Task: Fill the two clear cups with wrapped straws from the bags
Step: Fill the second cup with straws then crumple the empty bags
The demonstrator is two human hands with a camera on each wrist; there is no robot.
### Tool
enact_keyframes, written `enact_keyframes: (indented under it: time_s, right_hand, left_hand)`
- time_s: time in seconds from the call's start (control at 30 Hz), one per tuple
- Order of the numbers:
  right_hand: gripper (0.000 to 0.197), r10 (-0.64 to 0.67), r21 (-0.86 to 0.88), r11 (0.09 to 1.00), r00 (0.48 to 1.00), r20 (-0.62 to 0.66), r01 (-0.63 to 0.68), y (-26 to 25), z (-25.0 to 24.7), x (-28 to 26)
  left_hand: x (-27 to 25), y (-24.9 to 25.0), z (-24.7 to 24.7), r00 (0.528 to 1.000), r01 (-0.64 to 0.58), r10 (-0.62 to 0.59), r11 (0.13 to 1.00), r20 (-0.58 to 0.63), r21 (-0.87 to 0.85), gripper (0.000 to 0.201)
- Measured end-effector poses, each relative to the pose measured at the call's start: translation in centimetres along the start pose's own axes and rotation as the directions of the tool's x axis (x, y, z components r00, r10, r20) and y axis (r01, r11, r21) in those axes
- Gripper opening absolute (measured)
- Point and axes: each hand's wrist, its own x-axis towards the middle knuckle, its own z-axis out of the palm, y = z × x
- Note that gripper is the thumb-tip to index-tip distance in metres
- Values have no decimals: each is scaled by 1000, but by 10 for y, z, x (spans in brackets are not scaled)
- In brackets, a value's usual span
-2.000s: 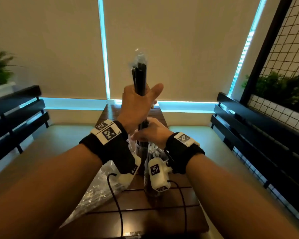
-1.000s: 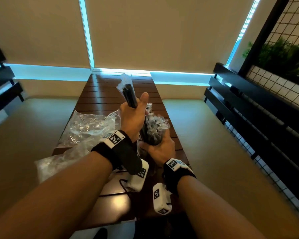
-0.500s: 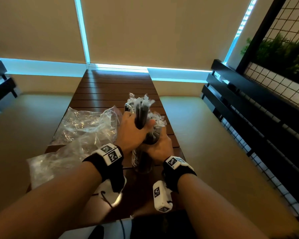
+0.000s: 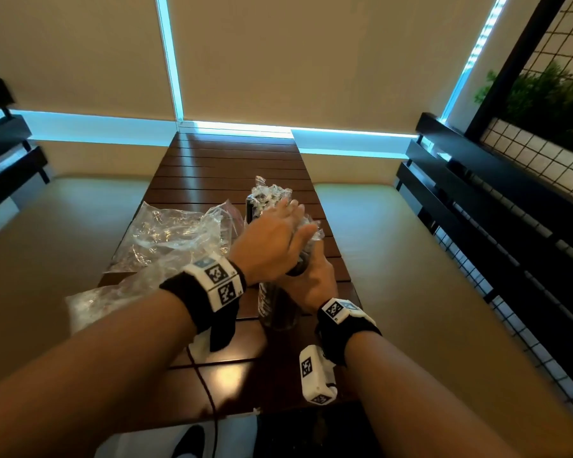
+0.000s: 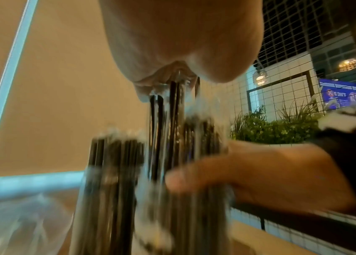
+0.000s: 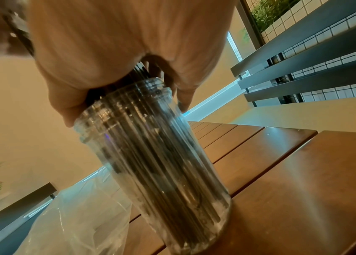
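Observation:
A clear ribbed cup (image 4: 277, 312) (image 6: 162, 163) stands near the front of the dark wooden table (image 4: 225, 166), packed with black wrapped straws (image 5: 168, 120). My right hand (image 4: 311, 285) (image 6: 118, 43) grips the straw bundle just above the cup's mouth. My left hand (image 4: 272, 239) (image 5: 183, 43) lies over the straw tops with fingers nearly straight, palm pressing on them. Behind stands a second cup of straws (image 4: 265, 196) (image 5: 111, 163), its lower part hidden by my hands.
Crumpled clear bags (image 4: 172, 236) (image 6: 74, 215) lie left of the cups, another bag (image 4: 96, 302) at the table's left edge. Beige bench seats flank the table. Black slatted rails (image 4: 493, 200) and a wire grid with plants run along the right.
My left hand lowered the raised straw bundle into the near cup, let go and flattened onto the tops. The right hand stayed at the cup's mouth. The view tilted down.

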Motion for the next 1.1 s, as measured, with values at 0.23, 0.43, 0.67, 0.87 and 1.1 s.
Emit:
enact_keyframes:
  time_s: [0.23,0.43,0.67,0.87,1.1]
  right_hand:
    - [56,-93,-65,993,996,15,94,5,-6,3]
    - [80,-112,-83,990,993,44,116,9,-6,3]
    - [86,-408,-144,913,865,-293,382,-48,-30,-9]
    - [10,-773,-455,555,634,28,696,-111,13,-14]
    - [25,-171,-617,566,810,561,547,-101,96,-14]
  left_hand:
    - [-22,-24,43,997,-28,31,999,67,-33,96]
    - [-24,-23,33,988,-42,40,999,151,11,99]
    - [-22,-23,-19,970,-77,-15,929,-244,-363,75]
    - [-48,-93,-44,941,321,-330,940,-67,-115,17]
    - [-132,-170,-23,628,451,-661,740,411,499,108]
